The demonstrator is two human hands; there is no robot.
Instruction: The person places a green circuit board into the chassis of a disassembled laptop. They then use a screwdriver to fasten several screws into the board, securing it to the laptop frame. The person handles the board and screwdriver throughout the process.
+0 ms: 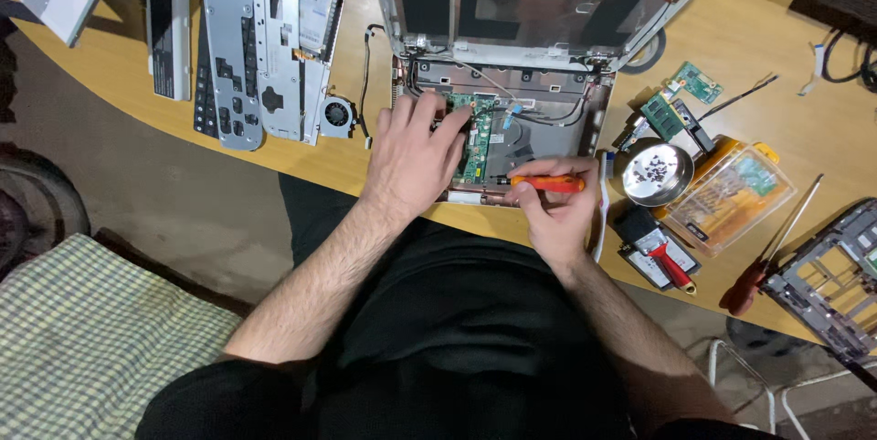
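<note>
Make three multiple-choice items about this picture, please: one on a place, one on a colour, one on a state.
1. Where does the round metal dish stand?
A. to the right of the opened laptop
B. on the checked cushion
C. on the keyboard

2. What colour is the handle of the small screwdriver in the right hand?
A. blue
B. orange
C. green

3. What is the state of the left hand?
A. raised in the air
B. resting flat on the laptop's base
C. holding a cable

Key: 1 A, the dish sits on the table beside the laptop's right edge. 2 B, the handle shows orange between the fingers. 3 B, the palm lies down over the green circuit board.
</note>
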